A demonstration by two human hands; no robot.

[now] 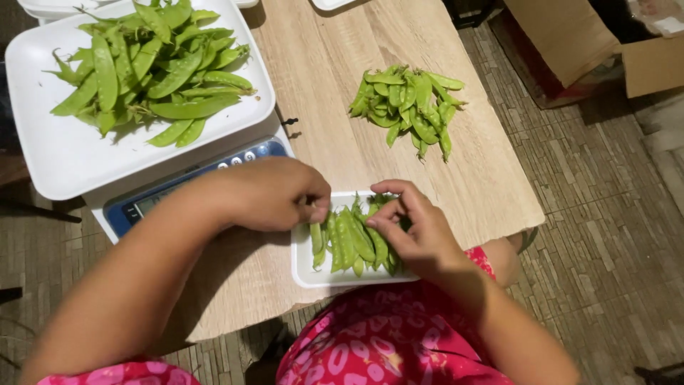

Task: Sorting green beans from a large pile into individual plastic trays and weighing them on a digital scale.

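Note:
A small white foam tray (pixel 306 267) lies at the near edge of the wooden table, holding several green snow pea pods (pixel 347 241) laid side by side. My left hand (pixel 274 194) rests at the tray's left rim, fingers curled and pinching the tip of a pod. My right hand (pixel 417 228) lies over the right side of the tray, fingertips pressing on the pods there and hiding some of them.
A digital scale (pixel 185 187) stands at the left, its white pan (pixel 57 153) heaped with snow peas (pixel 153 68). A loose pile of pods (pixel 410 107) lies on the table (pixel 342 85) beyond the tray. Cardboard boxes (pixel 570 36) stand on the floor at the right.

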